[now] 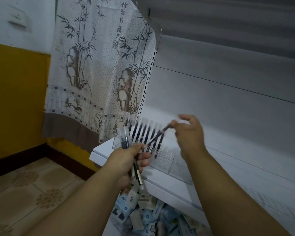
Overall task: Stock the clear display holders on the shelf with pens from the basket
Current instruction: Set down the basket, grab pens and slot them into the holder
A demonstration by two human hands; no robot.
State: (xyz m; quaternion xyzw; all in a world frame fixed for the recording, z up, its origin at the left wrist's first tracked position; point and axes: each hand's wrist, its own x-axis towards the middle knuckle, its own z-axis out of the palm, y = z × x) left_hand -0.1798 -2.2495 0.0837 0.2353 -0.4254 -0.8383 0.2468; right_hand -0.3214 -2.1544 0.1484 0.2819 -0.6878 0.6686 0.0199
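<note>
My left hand (126, 160) grips a bundle of black pens (123, 139) with clear caps, held upright in front of the shelf's left end. My right hand (190, 133) pinches the top of a single pen (157, 136), which slants down to the left over the row. A clear display holder (116, 143) stands on the white shelf (169, 181) with a row of several black pens (144, 133) standing in it. A second clear holder (165, 160) to the right looks empty. The basket's rim is not visible.
Below the shelf lies a heap of blue and white stationery packets (146, 212). A bamboo-print curtain (99, 65) hangs to the left of the shelf upright. Tiled floor (32, 193) and a yellow wall (17, 99) are at the left.
</note>
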